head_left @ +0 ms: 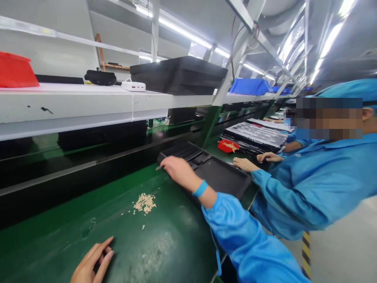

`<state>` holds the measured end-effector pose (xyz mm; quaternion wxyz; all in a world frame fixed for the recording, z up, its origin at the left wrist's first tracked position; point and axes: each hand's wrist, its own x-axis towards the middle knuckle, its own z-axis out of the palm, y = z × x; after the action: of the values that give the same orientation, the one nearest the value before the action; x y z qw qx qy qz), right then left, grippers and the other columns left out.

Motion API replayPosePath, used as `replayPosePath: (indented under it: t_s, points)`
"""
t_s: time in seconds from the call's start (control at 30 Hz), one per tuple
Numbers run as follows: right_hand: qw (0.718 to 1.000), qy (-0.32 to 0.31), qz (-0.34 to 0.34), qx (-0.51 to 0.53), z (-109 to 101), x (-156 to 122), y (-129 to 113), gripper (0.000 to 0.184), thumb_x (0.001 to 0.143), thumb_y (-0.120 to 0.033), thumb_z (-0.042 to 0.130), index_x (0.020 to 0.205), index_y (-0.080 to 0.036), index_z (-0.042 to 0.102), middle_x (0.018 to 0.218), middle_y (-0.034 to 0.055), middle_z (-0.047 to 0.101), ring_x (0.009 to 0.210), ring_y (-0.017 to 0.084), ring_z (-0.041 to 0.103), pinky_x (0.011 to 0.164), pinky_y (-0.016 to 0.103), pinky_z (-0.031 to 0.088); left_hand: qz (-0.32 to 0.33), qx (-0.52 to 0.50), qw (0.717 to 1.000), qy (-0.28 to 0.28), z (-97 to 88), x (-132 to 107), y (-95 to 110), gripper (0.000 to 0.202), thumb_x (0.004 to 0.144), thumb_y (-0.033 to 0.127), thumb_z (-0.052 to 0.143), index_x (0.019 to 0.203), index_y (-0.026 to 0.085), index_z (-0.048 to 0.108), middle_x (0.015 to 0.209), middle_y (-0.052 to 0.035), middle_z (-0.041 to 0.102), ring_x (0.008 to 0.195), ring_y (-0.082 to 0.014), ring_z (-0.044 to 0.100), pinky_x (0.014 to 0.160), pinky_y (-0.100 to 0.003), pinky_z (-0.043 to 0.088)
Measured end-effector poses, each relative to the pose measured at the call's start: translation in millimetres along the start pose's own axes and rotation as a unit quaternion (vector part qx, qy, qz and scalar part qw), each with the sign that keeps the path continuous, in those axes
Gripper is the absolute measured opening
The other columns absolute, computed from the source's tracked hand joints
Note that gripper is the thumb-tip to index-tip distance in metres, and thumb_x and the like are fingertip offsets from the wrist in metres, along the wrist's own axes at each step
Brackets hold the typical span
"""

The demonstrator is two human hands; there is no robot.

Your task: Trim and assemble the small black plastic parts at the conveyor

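My right hand (180,171) reaches forward and is closed over the left edge of a black tray (219,177), a flat shallow piece with compartments at its far end. A thin greyish tip (159,168) pokes out past my right fingertips; its kind is too small to tell. My left hand (93,262) is low over the green table (167,251) at the bottom left, thumb and fingers apart, with nothing seen in it. Between my hands, a loose pile of small pale pieces (145,203) lies on the table, with a few scattered around it.
On the right a co-worker in blue has a hand (246,164) by the tray's far right edge. Beyond stand a red bin (228,146) with pale pieces and a stack of black panels (256,135). A white shelf (88,102) overhangs the table's back, carrying a black box (178,74).
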<state>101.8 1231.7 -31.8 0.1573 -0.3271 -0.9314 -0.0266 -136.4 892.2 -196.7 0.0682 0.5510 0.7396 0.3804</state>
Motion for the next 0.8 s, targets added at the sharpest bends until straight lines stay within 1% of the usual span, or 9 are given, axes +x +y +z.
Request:
replayPosePath:
  t_s: [0.07, 0.1, 0.17, 0.27, 0.37, 0.5, 0.6, 0.67, 0.8]
  points:
    - [0.993, 0.016, 0.109, -0.038, -16.1, 15.7, 59.4, 0.032, 0.103, -0.018, 0.045, 0.125, -0.020, 0.069, 0.125, 0.0130, 0.069, 0.110, 0.023, 0.067, 0.092, 0.034, 0.049, -0.030, -0.019, 0.999, 0.000, 1.7, -0.1, 2.7, 0.051, 0.090, 0.064, 0.058, 0.123, 0.028, 0.074, 0.090, -0.0014, 0.076, 0.064, -0.0135, 0.070, 0.060, -0.017, 0.058]
    - [0.986, 0.016, 0.157, -0.054, -19.0, 19.5, 86.8, 0.034, 0.103, -0.015, 0.044, 0.125, -0.018, 0.068, 0.125, 0.0154, 0.068, 0.106, 0.024, 0.069, 0.089, 0.035, 0.051, -0.043, -0.027, 0.999, -0.001, 2.7, -0.8, 3.1, 0.053, 0.090, 0.065, 0.057, 0.125, 0.027, 0.072, 0.088, -0.0010, 0.075, 0.060, -0.0128, 0.067, 0.058, -0.018, 0.057]
    - [0.971, 0.002, 0.228, -0.076, -15.5, 19.4, 132.2, 0.029, 0.099, -0.011, 0.050, 0.118, -0.016, 0.071, 0.118, 0.0158, 0.070, 0.100, 0.024, 0.071, 0.086, 0.035, 0.053, -0.056, -0.038, 0.998, -0.001, 4.9, -3.2, 2.3, 0.054, 0.091, 0.064, 0.057, 0.127, 0.026, 0.069, 0.087, -0.0006, 0.073, 0.060, -0.0125, 0.065, 0.057, -0.018, 0.056]
    - [0.958, -0.028, 0.271, -0.085, 5.7, 9.7, 173.3, 0.016, 0.098, -0.017, 0.061, 0.110, -0.015, 0.072, 0.109, 0.0094, 0.073, 0.097, 0.022, 0.071, 0.089, 0.039, 0.056, -0.065, -0.042, 0.997, -0.002, 7.9, -7.2, -0.7, 0.053, 0.091, 0.062, 0.058, 0.130, 0.026, 0.067, 0.087, -0.0003, 0.073, 0.062, -0.0127, 0.065, 0.059, -0.019, 0.056]
    - [0.957, -0.043, 0.273, -0.085, 31.1, 2.8, 191.9, 0.016, 0.099, -0.026, 0.064, 0.111, -0.016, 0.071, 0.114, 0.0068, 0.073, 0.101, 0.021, 0.070, 0.094, 0.043, 0.056, -0.075, -0.039, 0.996, -0.006, 8.0, -9.1, -3.5, 0.053, 0.091, 0.061, 0.058, 0.131, 0.026, 0.066, 0.088, -0.0005, 0.072, 0.064, -0.0131, 0.065, 0.061, -0.020, 0.057]
    - [0.963, -0.040, 0.255, -0.081, 52.4, 5.4, 205.9, 0.023, 0.098, -0.016, 0.058, 0.115, -0.019, 0.072, 0.124, 0.0087, 0.072, 0.110, 0.021, 0.069, 0.100, 0.040, 0.053, -0.091, -0.027, 0.994, -0.045, 3.2, -7.7, -6.2, 0.054, 0.091, 0.061, 0.058, 0.131, 0.026, 0.066, 0.090, -0.0014, 0.073, 0.063, -0.0132, 0.065, 0.056, -0.019, 0.055]
    - [0.967, -0.033, 0.239, -0.075, 59.0, 8.6, 214.9, 0.037, 0.093, -0.008, 0.053, 0.120, -0.023, 0.073, 0.126, 0.0072, 0.073, 0.114, 0.021, 0.069, 0.101, 0.032, 0.050, -0.105, -0.021, 0.992, -0.070, -1.0, -5.0, -5.9, 0.054, 0.091, 0.062, 0.058, 0.130, 0.026, 0.067, 0.092, -0.0015, 0.073, 0.063, -0.0131, 0.065, 0.051, -0.018, 0.053]
    - [0.970, -0.028, 0.232, -0.073, 61.3, 8.7, 219.4, 0.042, 0.090, -0.008, 0.053, 0.124, -0.024, 0.072, 0.126, 0.0070, 0.074, 0.114, 0.023, 0.068, 0.100, 0.031, 0.050, -0.105, -0.020, 0.992, -0.069, -2.7, -3.2, -4.2, 0.055, 0.089, 0.063, 0.060, 0.128, 0.025, 0.068, 0.091, -0.0016, 0.073, 0.063, -0.0134, 0.065, 0.049, -0.018, 0.052]
    - [0.971, -0.024, 0.225, -0.076, 63.4, 6.3, 224.1, 0.038, 0.088, -0.010, 0.056, 0.119, -0.021, 0.075, 0.120, 0.0103, 0.075, 0.113, 0.025, 0.068, 0.100, 0.033, 0.051, -0.101, -0.012, 0.993, -0.053, -4.3, -1.5, -0.5, 0.055, 0.088, 0.065, 0.061, 0.123, 0.025, 0.072, 0.091, -0.0024, 0.074, 0.065, -0.0143, 0.067, 0.049, -0.018, 0.052]
